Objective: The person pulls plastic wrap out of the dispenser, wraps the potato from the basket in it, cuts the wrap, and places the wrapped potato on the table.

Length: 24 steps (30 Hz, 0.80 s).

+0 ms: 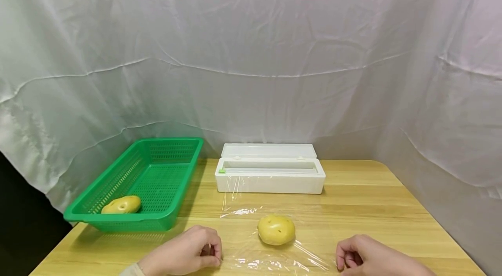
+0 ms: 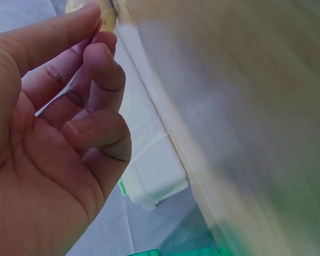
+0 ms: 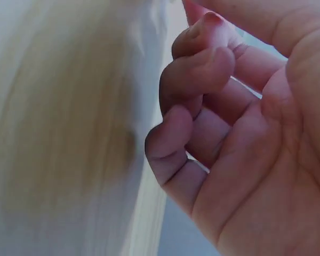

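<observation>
A yellow potato (image 1: pixel 276 230) lies on a sheet of clear plastic wrap (image 1: pixel 255 263) spread on the table in front of me. At the sheet's near left corner, my left hand (image 1: pixel 186 253) pinches the film between thumb and forefinger; its other fingers curl loosely in the left wrist view. My right hand (image 1: pixel 374 257) pinches the right near corner the same way, though the film itself hardly shows there. Behind the potato stands a white plastic wrap dispenser box (image 1: pixel 270 183), its lid (image 1: pixel 269 151) raised. Film stretches from around the box's front towards me.
To the left, a green plastic basket (image 1: pixel 192 167) holds a second potato (image 1: pixel 122 205). The wooden table (image 1: pixel 364 189) has its rounded right edge beyond my right hand. A pale grey cloth (image 1: pixel 251 49) hangs behind and on both sides.
</observation>
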### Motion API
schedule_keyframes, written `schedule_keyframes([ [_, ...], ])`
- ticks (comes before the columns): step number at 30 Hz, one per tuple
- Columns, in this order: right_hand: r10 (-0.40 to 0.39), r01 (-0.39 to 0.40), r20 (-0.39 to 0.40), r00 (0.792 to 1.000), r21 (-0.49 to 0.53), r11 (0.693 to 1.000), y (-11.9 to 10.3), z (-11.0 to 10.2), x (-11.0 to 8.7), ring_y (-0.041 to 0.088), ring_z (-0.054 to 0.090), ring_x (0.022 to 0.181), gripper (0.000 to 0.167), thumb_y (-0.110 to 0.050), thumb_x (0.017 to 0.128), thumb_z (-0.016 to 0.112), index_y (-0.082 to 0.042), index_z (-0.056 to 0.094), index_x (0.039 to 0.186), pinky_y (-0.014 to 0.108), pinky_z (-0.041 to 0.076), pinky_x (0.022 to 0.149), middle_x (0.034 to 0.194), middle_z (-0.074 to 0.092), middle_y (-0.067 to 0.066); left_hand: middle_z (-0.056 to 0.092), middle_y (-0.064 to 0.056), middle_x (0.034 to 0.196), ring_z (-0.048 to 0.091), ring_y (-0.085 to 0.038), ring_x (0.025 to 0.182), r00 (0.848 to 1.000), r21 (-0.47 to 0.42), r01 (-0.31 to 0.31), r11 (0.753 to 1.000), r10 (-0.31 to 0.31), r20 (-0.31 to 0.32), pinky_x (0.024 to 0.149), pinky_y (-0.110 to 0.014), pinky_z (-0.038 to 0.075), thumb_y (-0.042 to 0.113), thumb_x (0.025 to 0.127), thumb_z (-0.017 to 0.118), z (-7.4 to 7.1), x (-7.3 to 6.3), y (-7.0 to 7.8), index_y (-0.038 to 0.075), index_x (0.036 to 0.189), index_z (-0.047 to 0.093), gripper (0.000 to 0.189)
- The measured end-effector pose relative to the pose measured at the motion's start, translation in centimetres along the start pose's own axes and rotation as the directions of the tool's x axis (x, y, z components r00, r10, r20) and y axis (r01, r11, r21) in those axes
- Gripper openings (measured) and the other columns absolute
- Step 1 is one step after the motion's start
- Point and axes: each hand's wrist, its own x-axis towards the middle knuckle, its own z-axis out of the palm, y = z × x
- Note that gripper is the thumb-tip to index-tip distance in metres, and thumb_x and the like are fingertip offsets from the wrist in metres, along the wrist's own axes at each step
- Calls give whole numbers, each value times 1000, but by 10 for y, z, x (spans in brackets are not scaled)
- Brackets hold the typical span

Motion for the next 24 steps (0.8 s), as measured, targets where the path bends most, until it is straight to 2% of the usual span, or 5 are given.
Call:
schedule_keyframes([
  [6, 8, -8, -19, 1000, -3, 1000, 0, -1, 1, -12, 45, 66, 10, -6, 97, 75, -14, 74, 93, 16, 41, 56, 66, 50, -5, 60, 25, 86, 52, 12, 76, 1000, 17, 1, 1000, -1, -6, 67, -15, 52, 20, 96, 82, 0, -1, -1, 27, 86, 71, 16],
  [10, -29, 27, -30, 999, -54, 998, 0, 0, 2, -13, 45, 66, 12, -7, 98, 74, -15, 73, 89, 14, 42, 56, 66, 54, -5, 60, 25, 86, 51, 12, 76, 1000, 18, -2, 1000, 2, -5, 67, -14, 52, 20, 96, 82, 0, -1, -1, 27, 86, 71, 16],
  [13, -37, 36, -18, 999, -82, 996, 2, 1, 2, -14, 43, 66, 14, -6, 99, 71, -16, 71, 89, 12, 40, 56, 69, 51, -15, 60, 25, 86, 52, 12, 76, 1000, 14, 2, 1000, -2, -6, 67, -14, 52, 21, 96, 82, 0, -1, -1, 28, 86, 71, 16],
  [16, -24, 24, -1, 1000, -68, 997, 1, 1, 2, -14, 44, 67, 15, -7, 101, 68, -17, 69, 90, 11, 39, 57, 73, 49, -21, 60, 25, 86, 53, 12, 76, 1000, 10, 3, 1000, -3, -9, 68, -14, 52, 21, 96, 82, 0, -1, -1, 28, 86, 71, 16],
  [24, 18, -18, -7, 1000, 5, 1000, -4, -10, 3, -10, 52, 76, 12, -16, 110, 61, -18, 67, 100, 20, 45, 62, 82, 56, -20, 63, 21, 85, 55, 11, 76, 998, -6, -32, 999, 32, -56, 67, -15, 53, 17, 97, 80, -9, 2, 0, 25, 87, 70, 16],
])
